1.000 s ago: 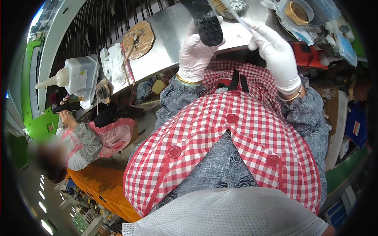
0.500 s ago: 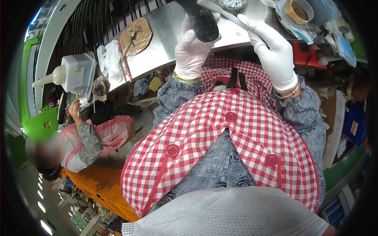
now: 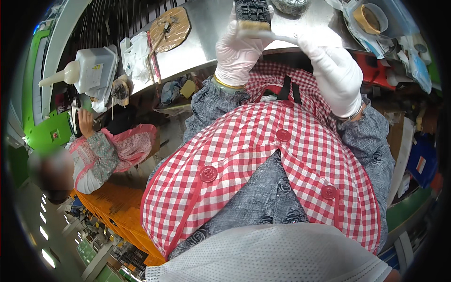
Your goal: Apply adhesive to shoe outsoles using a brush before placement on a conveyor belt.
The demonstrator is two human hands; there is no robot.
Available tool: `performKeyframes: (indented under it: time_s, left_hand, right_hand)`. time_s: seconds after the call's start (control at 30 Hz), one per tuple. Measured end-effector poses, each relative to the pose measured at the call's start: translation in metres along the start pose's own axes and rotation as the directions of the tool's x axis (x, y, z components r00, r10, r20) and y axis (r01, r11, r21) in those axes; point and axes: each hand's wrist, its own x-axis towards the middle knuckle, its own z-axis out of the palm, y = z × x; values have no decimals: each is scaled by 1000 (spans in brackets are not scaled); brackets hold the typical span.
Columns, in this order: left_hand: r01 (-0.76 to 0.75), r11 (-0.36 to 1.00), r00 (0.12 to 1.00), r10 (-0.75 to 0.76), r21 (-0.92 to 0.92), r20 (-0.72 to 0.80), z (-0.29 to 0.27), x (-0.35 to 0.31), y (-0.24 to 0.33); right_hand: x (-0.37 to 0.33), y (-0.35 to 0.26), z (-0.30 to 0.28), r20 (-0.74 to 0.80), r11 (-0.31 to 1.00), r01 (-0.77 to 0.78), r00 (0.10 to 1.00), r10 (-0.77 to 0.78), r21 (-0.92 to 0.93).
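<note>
Gloved in white, my left hand [image 3: 235, 58] is closed round a black shoe sole [image 3: 252, 10]. Grid-like recesses show on the face turned up to me; its far end runs out of the picture. My right hand [image 3: 334, 73], also in a white glove, grips the handle of a pale brush [image 3: 284, 39]. The brush's head lies across the near end of the sole, and its tan bristles seem to touch that edge. Both hands are above the near edge of the metal bench [image 3: 202, 44].
Left on the bench are a stained round board [image 3: 170, 29], crumpled white gloves [image 3: 136, 54] and a white container [image 3: 91, 68]. A foil-wrapped lump [image 3: 290, 4] sits behind my hands; plastic tubs [image 3: 371, 19] stand right. A co-worker [image 3: 101, 155] sits at the left.
My left hand has turned the sole from its smooth black side to its recessed face. My right hand has brought the brush down and nearer, across the sole's near end.
</note>
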Motion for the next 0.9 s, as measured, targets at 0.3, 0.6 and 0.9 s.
performKeyframes:
  time_s: [0.3, 0.6, 0.9]
  left_hand:
    - [-10, 1000, 997, 11, 17, -77, -3, 2, 7]
    - [-137, 984, 991, 136, 117, 20, 14, 10, 8]
    - [-200, 936, 974, 222, 291, -44, 13, 4, 8]
  right_hand:
    - [-7, 0, 1, 77, 995, -87, 993, 84, 40]
    - [-1, -18, 18, 195, 417, -668, 642, 741, 616]
    - [-19, -18, 31, 295, 354, -764, 565, 771, 539]
